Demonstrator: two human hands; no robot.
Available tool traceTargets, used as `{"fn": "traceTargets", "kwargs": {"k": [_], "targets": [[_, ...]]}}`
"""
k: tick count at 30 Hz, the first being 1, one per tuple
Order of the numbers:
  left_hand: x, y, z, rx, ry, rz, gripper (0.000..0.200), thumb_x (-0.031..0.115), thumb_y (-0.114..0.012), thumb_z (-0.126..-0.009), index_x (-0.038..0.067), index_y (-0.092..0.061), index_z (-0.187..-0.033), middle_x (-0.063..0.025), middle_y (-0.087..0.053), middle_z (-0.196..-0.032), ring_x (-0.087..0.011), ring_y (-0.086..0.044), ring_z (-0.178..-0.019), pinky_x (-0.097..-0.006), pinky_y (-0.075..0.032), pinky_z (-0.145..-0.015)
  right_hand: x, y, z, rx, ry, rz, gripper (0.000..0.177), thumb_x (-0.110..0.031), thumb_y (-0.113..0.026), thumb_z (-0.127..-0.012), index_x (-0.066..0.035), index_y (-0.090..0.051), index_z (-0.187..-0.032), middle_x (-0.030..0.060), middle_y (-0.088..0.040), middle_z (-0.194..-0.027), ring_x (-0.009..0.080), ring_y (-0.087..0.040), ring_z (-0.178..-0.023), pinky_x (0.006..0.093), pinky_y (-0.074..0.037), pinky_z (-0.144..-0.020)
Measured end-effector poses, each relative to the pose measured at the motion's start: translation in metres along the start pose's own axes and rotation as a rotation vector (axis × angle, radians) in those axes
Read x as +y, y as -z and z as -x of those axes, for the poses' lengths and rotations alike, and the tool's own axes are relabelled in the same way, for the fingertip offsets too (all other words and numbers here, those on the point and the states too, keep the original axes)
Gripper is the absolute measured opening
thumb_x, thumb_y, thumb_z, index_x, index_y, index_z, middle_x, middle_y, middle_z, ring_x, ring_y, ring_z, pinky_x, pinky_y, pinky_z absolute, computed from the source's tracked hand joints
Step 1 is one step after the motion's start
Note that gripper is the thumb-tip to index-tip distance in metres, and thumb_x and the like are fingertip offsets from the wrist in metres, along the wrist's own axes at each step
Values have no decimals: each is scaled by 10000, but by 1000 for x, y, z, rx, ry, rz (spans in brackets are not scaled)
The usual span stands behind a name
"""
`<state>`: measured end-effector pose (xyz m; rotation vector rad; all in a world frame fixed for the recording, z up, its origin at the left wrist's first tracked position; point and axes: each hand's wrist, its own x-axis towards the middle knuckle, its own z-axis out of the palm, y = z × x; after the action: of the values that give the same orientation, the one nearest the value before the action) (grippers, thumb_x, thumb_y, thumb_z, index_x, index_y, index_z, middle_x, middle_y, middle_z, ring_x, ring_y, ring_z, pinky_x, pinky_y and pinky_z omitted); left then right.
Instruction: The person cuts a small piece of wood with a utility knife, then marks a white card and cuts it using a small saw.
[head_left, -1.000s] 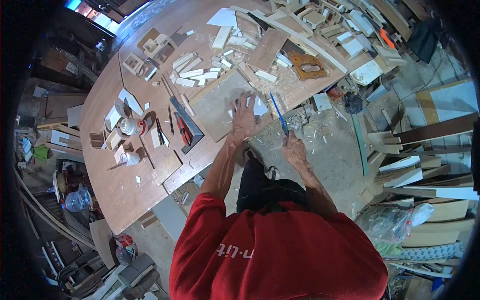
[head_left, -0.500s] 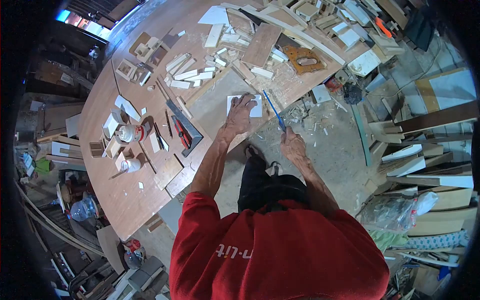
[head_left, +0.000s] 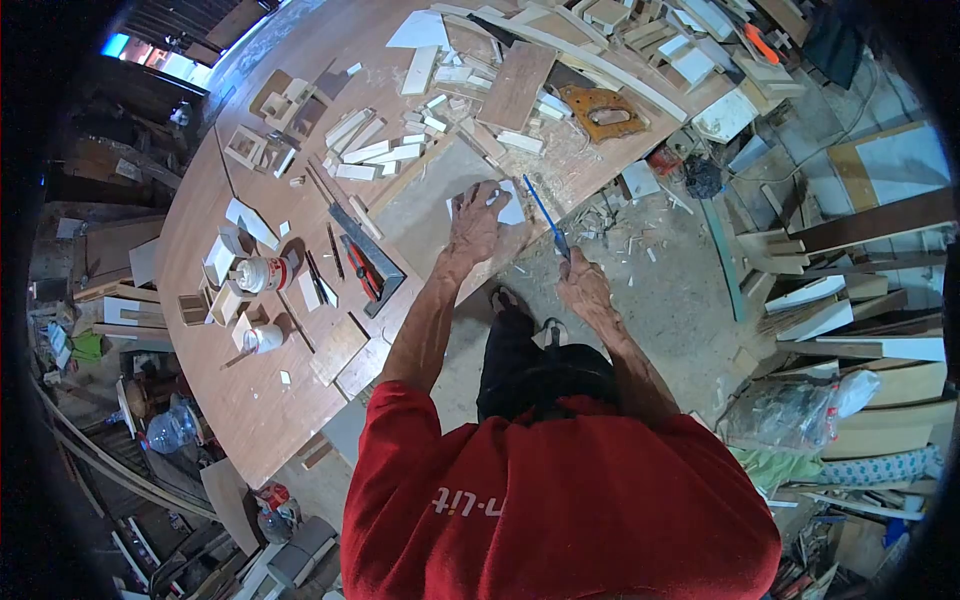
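My left hand (head_left: 474, 228) lies over a small white piece (head_left: 512, 205) on a grey board (head_left: 425, 190) near the table's edge; its fingers are spread and bent, pressing on the piece. In my right hand (head_left: 583, 284), fingers wrapped round its handle, is a thin tool with a blue blade (head_left: 541, 207). The blade points up toward the table edge, just right of the white piece. Left of my left hand lie a dark metal square (head_left: 388, 272) and a red and black tool (head_left: 361, 266).
Wood blocks (head_left: 377, 150) and a wooden-handled saw (head_left: 604, 113) lie farther back on the table (head_left: 190, 385). A white bottle (head_left: 258, 274) and a white jar (head_left: 264, 339) stand at left. Boards (head_left: 870, 345) are stacked on the right.
My left hand has shifted slightly left, and the white piece under it has turned. The blue-bladed tool has moved a little to the left with my right hand.
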<state>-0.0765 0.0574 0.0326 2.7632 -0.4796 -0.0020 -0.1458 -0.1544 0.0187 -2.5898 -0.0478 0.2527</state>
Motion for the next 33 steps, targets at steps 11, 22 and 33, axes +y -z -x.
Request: {"fn": "traceTargets", "kwargs": {"k": [11, 22, 33], "targets": [[24, -10, -5, 109, 333, 6, 535, 327, -715, -688, 131, -554, -1159, -108, -399, -1243, -327, -394, -1140, -503, -432, -840, 1, -15, -2, -55, -49, -150, 259, -220, -462, -874, -41, -468, -1061, 276, -607, -744, 465, -605, -727, 545, -462, -655], [29, -12, -2, 80, 377, -8, 548, 353, -674, -697, 150, -554, -1192, -110, -396, -1257, -339, -376, -1155, -542, -418, -830, -7, 0, -1, -97, -65, -64, 261, -212, -469, -867, -49, -461, -1072, 269, -614, -748, 444, -610, -751, 529, -465, -687], [36, -5, -1, 69, 404, 15, 547, 324, -656, -716, 129, -537, -1213, -114, -425, -1223, -332, -384, -1155, -538, -411, -838, 0, -6, -1, -135, -59, -46, 320, -223, -470, -860, -34, -480, -1118, 253, -623, -761, 435, -605, -763, 528, -457, -716]]}}
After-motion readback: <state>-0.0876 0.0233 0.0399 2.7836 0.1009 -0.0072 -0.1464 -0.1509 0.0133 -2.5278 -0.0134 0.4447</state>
